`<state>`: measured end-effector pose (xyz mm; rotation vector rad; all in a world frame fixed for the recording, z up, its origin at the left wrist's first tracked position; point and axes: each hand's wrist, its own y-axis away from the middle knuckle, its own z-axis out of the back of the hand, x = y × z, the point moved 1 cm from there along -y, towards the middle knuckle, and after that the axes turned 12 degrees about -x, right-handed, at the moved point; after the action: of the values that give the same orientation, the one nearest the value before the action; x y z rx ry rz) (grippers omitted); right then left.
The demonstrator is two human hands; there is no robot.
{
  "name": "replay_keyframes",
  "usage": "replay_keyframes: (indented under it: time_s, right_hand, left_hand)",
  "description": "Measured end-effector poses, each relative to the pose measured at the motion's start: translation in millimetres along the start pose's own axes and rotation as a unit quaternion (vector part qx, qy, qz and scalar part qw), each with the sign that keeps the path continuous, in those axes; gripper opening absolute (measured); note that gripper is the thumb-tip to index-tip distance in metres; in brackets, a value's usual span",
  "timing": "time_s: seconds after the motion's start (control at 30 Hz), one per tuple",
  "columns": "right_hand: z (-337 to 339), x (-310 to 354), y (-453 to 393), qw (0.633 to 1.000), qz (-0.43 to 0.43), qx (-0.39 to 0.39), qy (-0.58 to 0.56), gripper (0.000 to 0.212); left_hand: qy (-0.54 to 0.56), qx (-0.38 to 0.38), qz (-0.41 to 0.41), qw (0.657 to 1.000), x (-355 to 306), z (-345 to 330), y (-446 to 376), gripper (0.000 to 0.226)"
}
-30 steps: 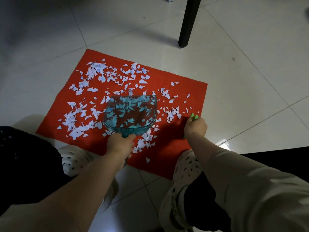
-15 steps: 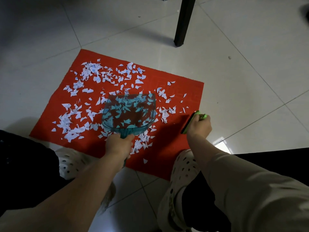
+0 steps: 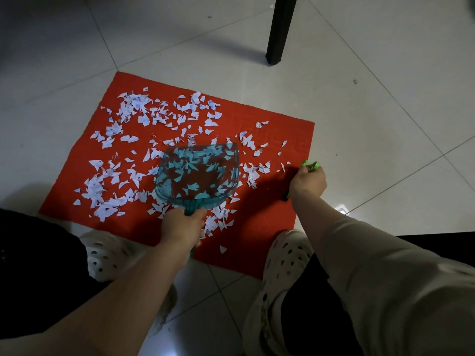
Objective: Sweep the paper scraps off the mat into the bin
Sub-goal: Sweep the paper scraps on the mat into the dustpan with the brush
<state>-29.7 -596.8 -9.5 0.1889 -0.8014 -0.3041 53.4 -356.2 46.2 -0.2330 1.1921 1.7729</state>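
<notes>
A red mat (image 3: pixel 270 206) lies on the tiled floor, strewn with white paper scraps (image 3: pixel 144 116), densest on its left and far side. My left hand (image 3: pixel 183 227) grips the handle of a see-through teal dustpan (image 3: pixel 198 173) that rests on the mat's middle, its mouth facing away from me; scraps show through it. My right hand (image 3: pixel 307 182) grips a green brush (image 3: pixel 309 165) at the mat's right edge, mostly hidden under the fist. No bin is in view.
A black furniture leg (image 3: pixel 279 29) stands on the pale tiles beyond the mat. My two feet in white perforated clogs (image 3: pixel 285 255) sit at the mat's near edge, one at each side. Dark furniture edges (image 3: pixel 437 249) the lower right.
My right hand with the brush has moved right, from inside the mat to its right edge. The dustpan and my left hand have held their place on the mat.
</notes>
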Motion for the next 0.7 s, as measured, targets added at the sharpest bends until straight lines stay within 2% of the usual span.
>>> replay_keyframes:
  time_s: [0.1,0.2,0.4,0.5,0.63,0.7]
  right_hand:
    - [-4,-1,3,0.998,0.054,0.015,-0.006,0.023]
    - [1,-1,2,0.997,0.082,-0.010,-0.010,0.022]
    - [7,-4,-6,0.998,0.036,-0.050,0.004,0.021]
    - [3,-2,-5,0.999,0.031,-0.019,0.023,0.024]
    - [-7,1,7,0.992,0.110,0.048,0.038,0.026]
    - [-8,0,9,0.990,0.126,0.057,0.025,0.026]
  left_hand:
    - [-0.002,-0.003,0.001,1.000,2,-1,-2,0.015]
    - [0.000,-0.002,0.005,1.000,2,-3,-3,0.015]
    - [-0.005,-0.001,0.001,1.000,0,-3,-2,0.015]
    - [-0.001,-0.002,0.001,1.000,0,-3,-2,0.016]
    - [0.000,-0.003,0.004,1.000,2,-1,-3,0.017]
    - [0.000,-0.006,0.006,1.000,2,-1,-4,0.017]
